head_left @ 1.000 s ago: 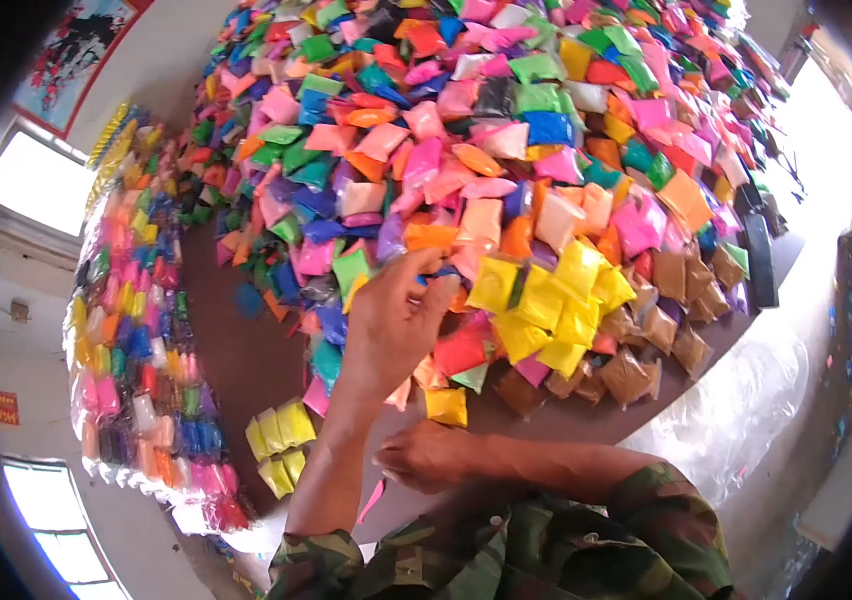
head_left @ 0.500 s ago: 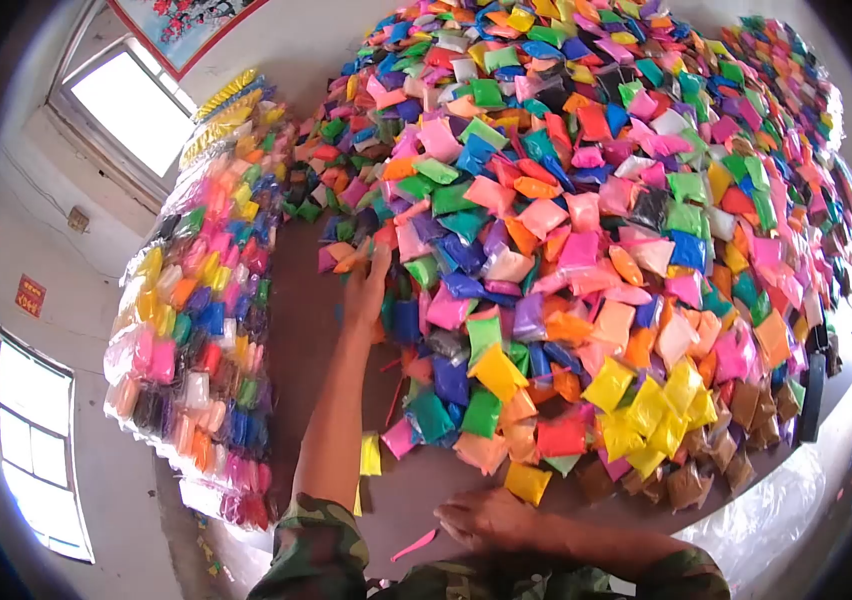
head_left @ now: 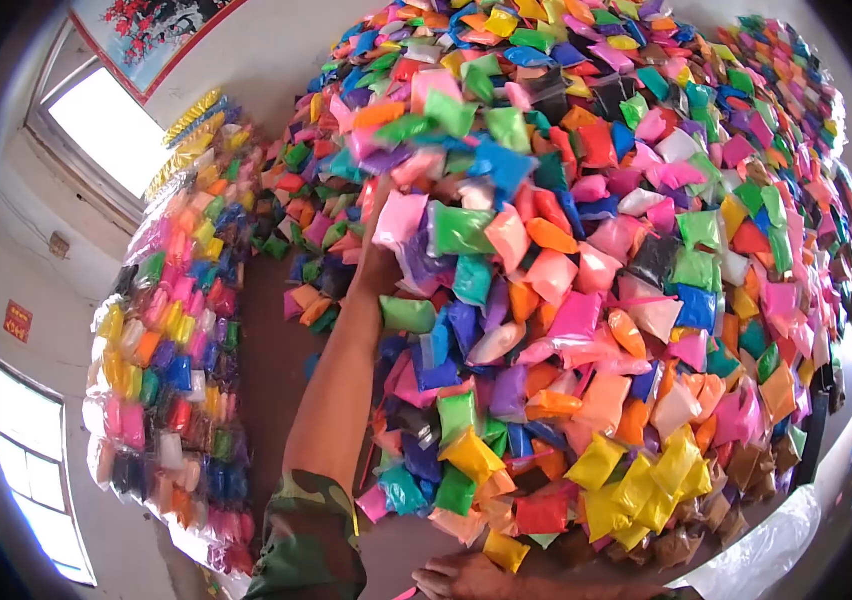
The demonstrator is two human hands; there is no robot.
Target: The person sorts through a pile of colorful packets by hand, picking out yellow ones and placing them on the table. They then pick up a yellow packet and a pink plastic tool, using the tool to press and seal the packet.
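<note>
A large heap of small, bright plastic packets (head_left: 576,320) covers the brown table (head_left: 281,400). My left arm reaches forward into the heap's left side; my left hand (head_left: 383,205) is mostly covered by packets, so its fingers and anything in them are hidden. Around it, a pink packet (head_left: 401,218), a green packet (head_left: 461,230) and several blurred ones are bunched up. At the bottom edge, my right hand (head_left: 466,577) rests low near the table's front, just below a yellow-orange packet (head_left: 504,550). Its fingers are curled, and I cannot make out anything in them.
On the left stands a long stack of clear bags (head_left: 181,340) filled with coloured packets. Clear plastic sheeting (head_left: 761,545) lies at the lower right. Windows (head_left: 111,120) and a picture (head_left: 151,30) are on the wall.
My left hand has pushed forward and in among the packets, which are lifted and blurred there. The view has shifted, so my right hand appears lower.
</note>
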